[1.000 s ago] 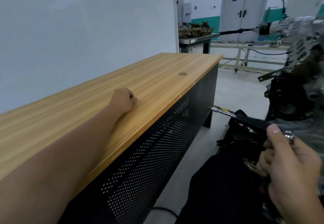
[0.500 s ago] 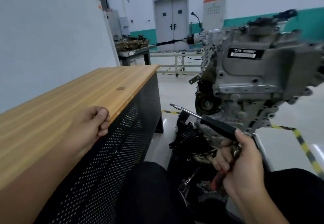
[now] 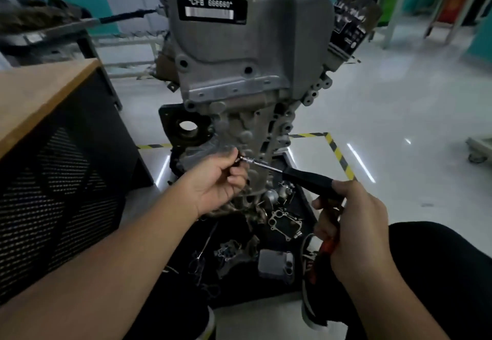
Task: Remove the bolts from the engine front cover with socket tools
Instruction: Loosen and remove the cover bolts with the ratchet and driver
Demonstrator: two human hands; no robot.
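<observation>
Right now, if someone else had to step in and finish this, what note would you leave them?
Left hand: pinches the metal tip of the socket driver, holding it at the lower part of the engine front cover.
Right hand: grips the driver's black handle; something red sits under its fingers, too hidden to name.
Things: the engine stands upright ahead, the wooden bench to the left, loose metal parts on the dark mat at its base.
Done: tool brought up to the cover; whether it sits on a bolt is hidden by the fingers.
Left: the cover is still mounted; undo the bolts.
</observation>
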